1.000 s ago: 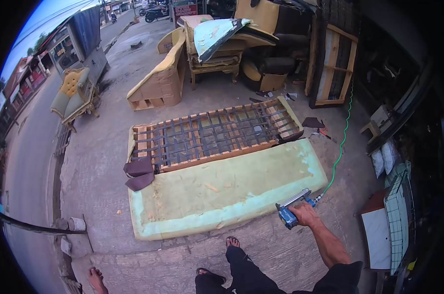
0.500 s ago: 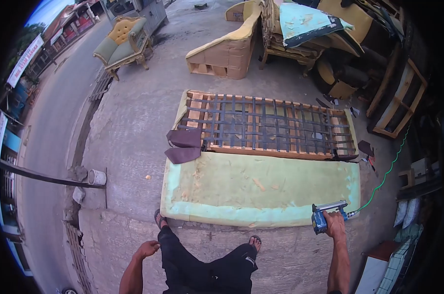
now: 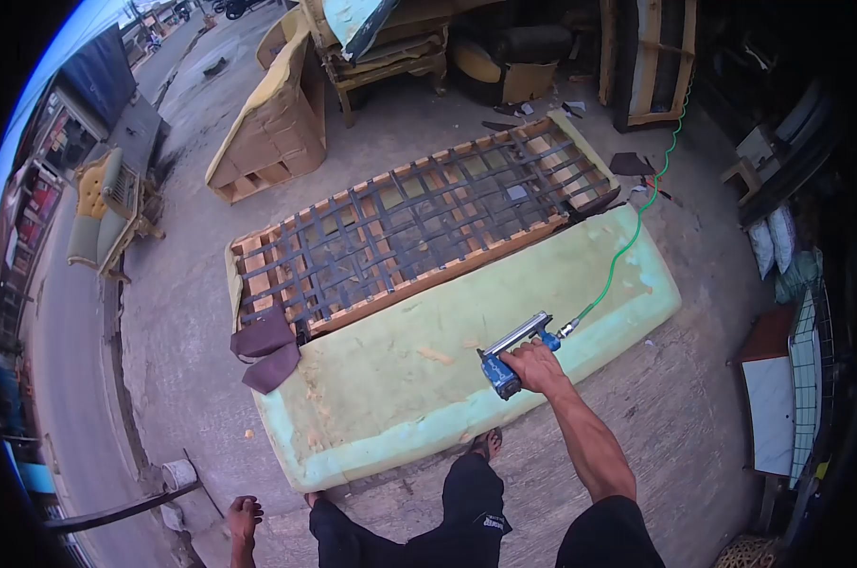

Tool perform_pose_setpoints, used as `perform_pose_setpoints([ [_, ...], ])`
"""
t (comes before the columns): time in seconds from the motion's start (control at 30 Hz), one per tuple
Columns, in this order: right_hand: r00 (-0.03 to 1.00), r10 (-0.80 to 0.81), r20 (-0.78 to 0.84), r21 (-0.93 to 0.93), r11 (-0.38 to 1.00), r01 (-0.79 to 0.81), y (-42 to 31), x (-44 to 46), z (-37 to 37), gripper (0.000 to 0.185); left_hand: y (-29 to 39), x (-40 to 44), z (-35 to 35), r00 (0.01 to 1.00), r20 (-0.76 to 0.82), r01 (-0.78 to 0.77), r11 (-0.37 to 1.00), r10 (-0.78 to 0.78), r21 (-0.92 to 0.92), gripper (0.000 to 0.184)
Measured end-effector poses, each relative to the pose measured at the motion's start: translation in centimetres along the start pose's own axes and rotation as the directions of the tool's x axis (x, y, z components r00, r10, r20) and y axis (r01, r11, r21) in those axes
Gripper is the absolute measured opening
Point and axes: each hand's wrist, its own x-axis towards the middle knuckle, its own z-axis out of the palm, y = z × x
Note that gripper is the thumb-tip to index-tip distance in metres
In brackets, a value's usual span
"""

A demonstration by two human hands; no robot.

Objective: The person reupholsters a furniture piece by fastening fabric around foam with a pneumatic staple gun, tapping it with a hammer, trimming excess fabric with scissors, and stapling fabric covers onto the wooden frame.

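Observation:
My right hand (image 3: 536, 366) is closed around the handle of a blue pneumatic staple gun (image 3: 501, 372), held above the long foam-covered cushion (image 3: 419, 379). A green coiled air hose (image 3: 627, 248) runs from the gun's fitting up towards the back right. Down at the lower left, my left hand (image 3: 245, 516) hangs with loosely curled fingers, beside my leg and apart from the cushion; I see nothing in it. Behind the cushion lies a wooden sofa frame (image 3: 419, 275) laced with dark webbing straps. Dark purple fabric pieces (image 3: 267, 348) rest at its left front corner.
A carved armchair (image 3: 106, 213) stands by the road at left. Stripped sofa parts (image 3: 275, 128) and an upright wooden frame (image 3: 648, 62) are at the back. Dark scraps (image 3: 629, 164) lie on the concrete at right. A white bucket (image 3: 178, 473) sits near the drain.
My view has turned to the right. The staple gun in my right hand has moved left over the cushion, trailing the hose across it. My left hand has moved away from my knee.

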Motion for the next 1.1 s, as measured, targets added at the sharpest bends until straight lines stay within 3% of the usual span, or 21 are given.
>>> perform_pose_setpoints([
  [0.03,0.999,0.042,-0.007,0.046,0.998,-0.042,2.0,-2.5,-1.0,0.030,4.9,-3.3,4.6,0.998,0.040,-0.046,0.999,0.045,0.010,0.029],
  [0.07,0.998,0.066,0.021,0.064,0.996,-0.067,4.6,-5.1,-2.6,0.032,8.5,-6.7,8.7,0.972,0.156,-0.198,0.969,0.175,0.148,0.030],
  [0.17,0.976,0.187,-0.110,0.062,0.982,-0.181,12.3,-13.2,-7.7,0.031,18.0,-16.1,21.1,0.703,0.584,-0.661,0.675,0.406,0.327,0.033],
  [0.2,0.982,0.171,-0.076,0.030,0.985,-0.169,15.0,-15.8,-10.0,0.029,19.0,-18.0,23.8,0.688,0.598,-0.667,0.683,0.411,0.298,0.033],
  [0.27,0.981,0.191,-0.020,0.021,0.982,-0.190,19.3,-21.3,-15.5,0.030,19.3,-20.5,28.3,0.570,0.809,-0.611,0.732,0.142,0.302,0.036],
  [0.3,0.980,0.199,0.016,0.025,0.980,-0.199,21.6,-23.7,-18.0,0.031,19.2,-20.9,30.5,0.555,0.832,-0.501,0.805,0.017,0.318,0.037],
  [0.37,0.990,0.139,-0.006,-0.133,0.981,-0.139,26.7,-28.7,-20.4,0.032,16.9,-19.8,36.2,0.595,0.799,-0.342,0.873,-0.084,0.347,0.036],
  [0.43,0.987,0.155,-0.046,-0.092,0.983,-0.159,31.3,-33.5,-22.3,0.029,14.0,-17.7,41.8,0.714,0.674,-0.107,0.922,-0.190,0.373,0.031],
  [0.47,0.985,0.170,-0.020,-0.067,0.983,-0.171,32.4,-36.2,-22.5,0.029,12.6,-16.1,44.6,0.771,0.555,-0.005,0.870,-0.311,0.494,0.025],
  [0.53,0.962,0.263,0.070,-0.046,0.964,-0.260,37.5,-39.2,-24.1,0.028,8.8,-10.3,51.8,0.739,0.478,-0.163,0.562,-0.475,0.811,0.020],
  [0.57,0.964,0.258,0.066,-0.071,0.965,-0.254,41.0,-40.3,-24.1,0.028,12.1,-13.2,55.4,0.858,0.397,-0.159,0.567,-0.325,0.808,0.015],
  [0.63,0.944,0.269,0.191,-0.071,0.963,-0.260,46.4,-44.4,-20.7,0.027,14.5,-11.9,63.6,0.601,0.703,-0.389,0.630,-0.379,0.672,0.024],
  [0.7,0.938,0.241,0.250,-0.028,0.970,-0.241,52.3,-46.6,-19.1,0.029,21.3,-16.6,72.6,0.710,0.649,-0.219,0.790,-0.274,0.573,0.017],
  [0.73,0.912,0.265,0.313,-0.081,0.964,-0.252,55.8,-46.8,-17.4,0.031,27.0,-19.9,77.0,0.713,0.679,-0.355,0.746,-0.174,0.564,0.031],
  [0.77,0.879,0.283,0.385,-0.129,0.959,-0.252,58.5,-47.7,-16.2,0.034,34.8,-26.0,79.4,0.695,0.706,-0.594,0.663,0.136,0.456,0.039],
  [0.8,0.800,0.307,0.516,-0.148,0.952,-0.270,60.8,-46.9,-16.2,0.036,42.3,-31.4,80.6,0.581,0.750,-0.713,0.642,0.316,0.283,0.039],
  [0.83,0.707,0.333,0.623,-0.181,0.941,-0.285,63.6,-45.3,-16.6,0.038,48.6,-36.0,81.1,0.555,0.748,-0.683,0.713,0.365,0.159,0.037],
  [0.9,0.755,0.256,0.604,-0.169,0.967,-0.192,70.3,-42.5,-16.6,0.038,58.8,-43.4,79.6,0.478,0.756,-0.624,0.778,0.446,-0.064,0.036],
  [1.0,0.808,0.158,0.567,-0.150,0.985,-0.087,79.0,-35.6,-19.9,0.041,66.0,-47.8,77.0,0.547,0.707,-0.391,0.884,0.448,-0.257,0.028],
  [1.03,0.813,0.150,0.562,-0.145,0.986,-0.082,82.1,-31.8,-21.5,0.040,66.8,-47.3,77.5,0.565,0.698,-0.379,0.890,0.441,-0.255,0.028],
  [1.1,0.844,0.101,0.527,-0.146,0.989,-0.027,88.7,-24.2,-23.2,0.040,66.1,-45.4,79.0,0.811,0.445,-0.288,0.922,0.379,-0.260,0.029],
])
